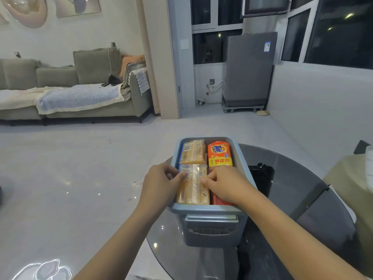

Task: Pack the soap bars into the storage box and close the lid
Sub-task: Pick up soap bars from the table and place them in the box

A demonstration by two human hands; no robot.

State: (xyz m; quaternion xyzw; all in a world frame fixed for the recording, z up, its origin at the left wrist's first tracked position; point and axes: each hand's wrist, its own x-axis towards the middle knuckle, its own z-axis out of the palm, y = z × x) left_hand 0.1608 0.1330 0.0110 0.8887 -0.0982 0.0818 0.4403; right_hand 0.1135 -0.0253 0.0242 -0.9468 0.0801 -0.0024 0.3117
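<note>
Clear plastic wrap covers the yellow soap bar [192, 184] that both hands touch. The left hand [161, 181] has its fingers curled together at the left edge of this bar, with the thumb lying on the top near the white label. The right hand [224, 185] has its fingers bent and close together, with the tips on the right edge of the same bar; whether they pinch it or only press it cannot be told.

This bar lies in the near left part of the blue-grey storage box [210, 211]. A second yellow bar [192, 151] lies behind it. An orange Tide bar [220, 155] lies in the far right part, and a red-orange bar [220, 201] shows under the right hand.

The box stands open on a dark round glass table [302, 209]. A black object [262, 178] stands just beside the box, on its right.
</note>
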